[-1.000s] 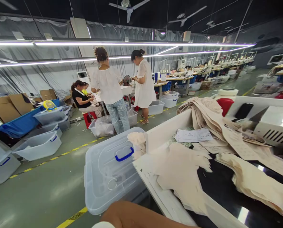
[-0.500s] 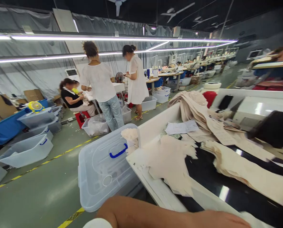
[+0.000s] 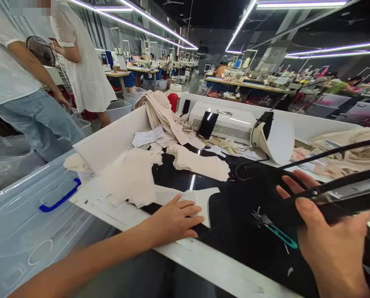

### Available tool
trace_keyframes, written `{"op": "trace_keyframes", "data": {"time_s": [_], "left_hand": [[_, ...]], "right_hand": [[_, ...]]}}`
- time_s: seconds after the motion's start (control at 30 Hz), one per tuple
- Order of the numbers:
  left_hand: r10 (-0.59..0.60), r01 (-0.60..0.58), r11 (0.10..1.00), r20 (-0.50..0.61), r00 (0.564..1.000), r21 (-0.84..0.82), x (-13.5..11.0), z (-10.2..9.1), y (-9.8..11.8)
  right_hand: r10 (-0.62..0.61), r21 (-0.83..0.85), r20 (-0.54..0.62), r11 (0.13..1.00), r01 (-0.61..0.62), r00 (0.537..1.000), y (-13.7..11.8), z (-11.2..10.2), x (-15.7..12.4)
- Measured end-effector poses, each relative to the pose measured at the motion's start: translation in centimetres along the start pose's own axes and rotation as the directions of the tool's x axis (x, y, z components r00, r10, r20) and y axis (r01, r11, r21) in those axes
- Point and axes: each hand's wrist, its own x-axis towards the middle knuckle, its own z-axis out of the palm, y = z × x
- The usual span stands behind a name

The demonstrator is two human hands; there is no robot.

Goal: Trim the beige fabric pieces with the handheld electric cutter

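Note:
My left hand (image 3: 174, 219) lies flat with fingers stretched out on a cream fabric piece (image 3: 200, 198) at the near edge of the black-topped worktable (image 3: 178, 252). My right hand (image 3: 330, 244) is closed around a long black tool (image 3: 337, 203) with a cable running up to the right, held above the table. A teal-handled small tool (image 3: 281, 235) lies on the black surface just under it. More cream fabric pieces (image 3: 200, 163) and a heap of them (image 3: 129, 178) lie further back on the table.
A white machine (image 3: 225, 122) and a white cone-shaped lamp head (image 3: 274, 136) stand at the back of the table. A clear plastic bin with a blue handle (image 3: 32, 219) sits left of the table. Two people (image 3: 26, 95) stand at the far left.
The view has swung right and down onto the table. My left hand has come forward onto the cream piece, and my right hand with the black tool has come into view.

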Motion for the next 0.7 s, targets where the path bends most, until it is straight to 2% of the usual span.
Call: {"op": "trace_keyframes", "data": {"time_s": [0.1, 0.23, 0.3, 0.5, 0.6, 0.7], "left_hand": [[0.002, -0.002, 1.0, 0.001, 1.0, 0.015, 0.1, -0.5, 0.2], [0.03, -0.029, 0.999, -0.045, 0.999, 0.026, 0.8, -0.6, 0.3], [0.06, -0.058, 0.998, -0.069, 0.996, 0.027, 1.5, -0.6, 0.3], [0.206, -0.202, 0.975, -0.043, 0.978, 0.09, 3.5, -0.3, 0.6], [0.204, -0.201, 0.973, -0.012, 0.979, 0.11, 3.5, 0.2, 0.7], [0.158, -0.156, 0.983, -0.007, 0.987, 0.097, 3.3, 0.6, 0.8]], "right_hand": [[0.032, 0.052, -0.045, 0.998, -0.03, 0.998, 0.5, 2.4, 0.2], [-0.131, 0.006, -0.123, 0.991, 0.133, 0.984, -0.9, 4.3, -0.8], [-0.149, -0.012, -0.1, 0.989, 0.148, 0.984, -1.5, 5.0, -1.8], [-0.069, 0.082, 0.043, 0.995, 0.065, 0.997, -2.3, 6.5, -5.3], [-0.061, 0.148, 0.113, 0.988, 0.044, 0.992, -2.4, 6.8, -6.8], [-0.048, 0.2, 0.122, 0.98, 0.023, 0.991, -2.5, 7.0, -8.0]]}}
